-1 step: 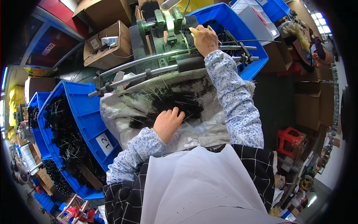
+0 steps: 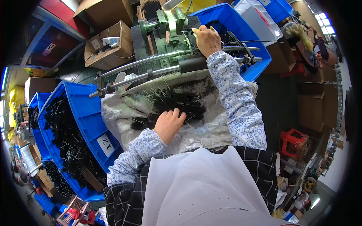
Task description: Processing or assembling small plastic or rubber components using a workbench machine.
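Note:
My right hand (image 2: 207, 40) is closed in a pinch at the right side of a green-lit machine (image 2: 171, 32). At its fingertips a small dark bristled brush (image 2: 187, 33) reaches toward the machine's head; the fingers partly hide it. A yellow cover shows on a fingertip. My left hand (image 2: 169, 126) is curled, palm down, with its fingertips in a pile of black wire-stemmed brushes (image 2: 192, 103). The pile lies on a pale cloth sack (image 2: 128, 109) across my lap. What exactly the left fingers grip is hidden by the hand.
Two metal rods (image 2: 166, 69) cross between the machine and the sack. A blue crate (image 2: 85, 116) full of black wire-stemmed pieces stands at my left. Another blue bin (image 2: 260, 64) sits behind my right hand. Cardboard box (image 2: 109, 51) at far left; red stool (image 2: 293, 142) at right.
My left hand has shifted very slightly left on the pile. My right hand stays at the machine almost unmoved.

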Action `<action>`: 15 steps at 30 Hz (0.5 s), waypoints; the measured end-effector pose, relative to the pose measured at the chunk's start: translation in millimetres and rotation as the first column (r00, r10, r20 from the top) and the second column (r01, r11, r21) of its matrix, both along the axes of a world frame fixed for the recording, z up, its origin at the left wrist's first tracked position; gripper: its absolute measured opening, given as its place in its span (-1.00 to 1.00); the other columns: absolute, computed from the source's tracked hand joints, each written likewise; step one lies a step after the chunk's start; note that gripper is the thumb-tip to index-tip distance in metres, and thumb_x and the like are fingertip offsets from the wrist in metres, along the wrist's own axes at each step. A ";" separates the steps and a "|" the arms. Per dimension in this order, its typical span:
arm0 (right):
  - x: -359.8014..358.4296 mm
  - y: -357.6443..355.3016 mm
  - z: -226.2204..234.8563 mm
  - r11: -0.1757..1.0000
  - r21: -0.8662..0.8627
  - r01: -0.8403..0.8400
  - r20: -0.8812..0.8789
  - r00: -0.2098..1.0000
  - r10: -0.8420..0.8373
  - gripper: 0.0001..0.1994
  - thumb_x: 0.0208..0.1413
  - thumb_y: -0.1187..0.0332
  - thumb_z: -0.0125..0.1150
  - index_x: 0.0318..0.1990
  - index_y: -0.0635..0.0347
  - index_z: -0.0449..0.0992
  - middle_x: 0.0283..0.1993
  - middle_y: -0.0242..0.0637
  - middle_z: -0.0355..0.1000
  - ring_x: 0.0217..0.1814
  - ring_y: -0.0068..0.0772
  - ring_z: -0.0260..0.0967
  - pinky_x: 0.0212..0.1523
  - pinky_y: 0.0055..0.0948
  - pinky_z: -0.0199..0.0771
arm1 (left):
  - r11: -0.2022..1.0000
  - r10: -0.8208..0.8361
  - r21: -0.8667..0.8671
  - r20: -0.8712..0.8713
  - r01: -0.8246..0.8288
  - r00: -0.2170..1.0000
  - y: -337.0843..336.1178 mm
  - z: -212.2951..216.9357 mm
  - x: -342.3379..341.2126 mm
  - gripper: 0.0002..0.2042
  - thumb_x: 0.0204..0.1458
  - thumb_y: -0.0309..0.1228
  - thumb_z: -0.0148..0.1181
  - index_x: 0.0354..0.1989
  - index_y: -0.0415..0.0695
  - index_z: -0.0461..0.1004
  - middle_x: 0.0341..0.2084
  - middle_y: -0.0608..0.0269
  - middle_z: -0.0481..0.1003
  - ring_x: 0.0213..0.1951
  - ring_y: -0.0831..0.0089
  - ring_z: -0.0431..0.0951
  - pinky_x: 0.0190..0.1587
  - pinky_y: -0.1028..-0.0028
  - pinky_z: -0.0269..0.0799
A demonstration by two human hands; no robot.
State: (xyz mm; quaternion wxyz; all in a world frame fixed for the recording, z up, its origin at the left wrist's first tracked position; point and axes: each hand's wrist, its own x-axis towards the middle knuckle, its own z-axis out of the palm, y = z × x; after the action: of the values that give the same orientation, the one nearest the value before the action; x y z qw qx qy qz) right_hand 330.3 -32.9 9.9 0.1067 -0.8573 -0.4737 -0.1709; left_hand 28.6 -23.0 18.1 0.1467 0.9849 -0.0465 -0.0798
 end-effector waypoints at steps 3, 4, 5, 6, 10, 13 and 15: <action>0.0 1.0 1.3 0.998 -0.029 0.062 0.047 0.997 -0.060 -0.80 -0.01 0.41 0.09 -0.22 0.04 0.55 -0.34 -0.30 0.41 -0.31 -0.26 0.42 -0.21 -0.34 0.42 | 0.998 0.039 0.054 0.057 -0.042 0.998 -0.8 -2.3 0.2 -0.65 -0.22 -0.49 0.12 -0.17 -0.15 0.32 -0.45 0.19 0.35 -0.45 0.34 0.41 -0.39 0.44 0.28; -0.6 1.2 0.5 0.998 -0.029 0.061 0.047 0.997 -0.059 -0.80 -0.01 0.41 0.09 -0.22 0.04 0.55 -0.34 -0.30 0.41 -0.31 -0.26 0.42 -0.21 -0.34 0.42 | 0.998 0.040 0.054 0.057 -0.043 0.998 -1.4 -4.5 -0.1 -0.65 -0.22 -0.49 0.12 -0.17 -0.15 0.32 -0.45 0.19 0.35 -0.45 0.34 0.41 -0.39 0.44 0.28; -0.9 0.9 -0.3 0.999 -0.023 0.034 0.039 0.999 -0.033 -0.80 -0.02 0.41 0.10 -0.21 0.04 0.55 -0.35 -0.31 0.41 -0.32 -0.27 0.42 -0.23 -0.33 0.42 | 0.997 0.062 0.047 0.051 -0.064 0.997 -2.3 -5.3 0.3 -0.66 -0.21 -0.48 0.12 -0.17 -0.15 0.31 -0.48 0.20 0.35 -0.45 0.33 0.41 -0.39 0.43 0.29; -1.0 0.8 -1.3 1.000 -0.016 0.007 0.031 0.999 -0.006 -0.80 -0.02 0.41 0.11 -0.21 0.05 0.54 -0.35 -0.32 0.41 -0.33 -0.27 0.42 -0.24 -0.33 0.42 | 0.996 0.083 0.042 0.045 -0.085 0.996 -2.8 -5.8 0.3 -0.67 -0.21 -0.47 0.12 -0.18 -0.16 0.31 -0.52 0.20 0.36 -0.46 0.33 0.41 -0.39 0.42 0.29; 5.4 -0.3 -8.6 1.000 0.029 -0.001 0.003 1.000 0.001 -0.80 -0.04 0.41 0.12 -0.22 0.05 0.54 -0.36 -0.32 0.40 -0.32 -0.28 0.39 -0.22 -0.34 0.40 | 0.981 0.161 -0.122 0.055 -0.154 0.985 5.5 5.8 0.0 -0.70 -0.14 -0.42 0.13 -0.18 -0.15 0.32 -0.56 0.24 0.39 -0.41 0.34 0.42 -0.33 0.40 0.31; 17.3 3.0 -15.7 0.997 0.057 -0.045 -0.038 0.998 0.048 -0.79 0.00 0.37 0.04 -0.21 -0.03 0.55 -0.33 -0.32 0.40 -0.24 -0.32 0.39 -0.18 -0.28 0.39 | 0.953 0.146 -0.290 0.207 -0.082 0.967 20.9 25.6 0.3 -0.70 -0.10 -0.38 0.15 -0.16 -0.13 0.33 -0.53 0.29 0.42 -0.40 0.37 0.40 -0.36 0.44 0.29; 24.0 7.2 -19.2 0.999 0.009 -0.050 -0.032 0.998 0.050 -0.78 -0.01 0.38 0.07 -0.20 -0.04 0.56 -0.27 -0.34 0.37 -0.16 -0.33 0.32 -0.07 -0.24 0.31 | 0.936 0.157 -0.339 0.148 -0.099 0.976 27.6 42.1 3.1 -0.69 -0.11 -0.36 0.20 -0.17 -0.13 0.35 -0.43 0.26 0.46 -0.34 0.35 0.40 -0.28 0.42 0.31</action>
State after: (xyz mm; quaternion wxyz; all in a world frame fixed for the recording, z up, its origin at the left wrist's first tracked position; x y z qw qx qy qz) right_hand 354.3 -25.7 -9.4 0.1220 -0.8475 -0.4924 -0.1562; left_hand 31.6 4.6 60.2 0.3095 0.9506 -0.0073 0.0245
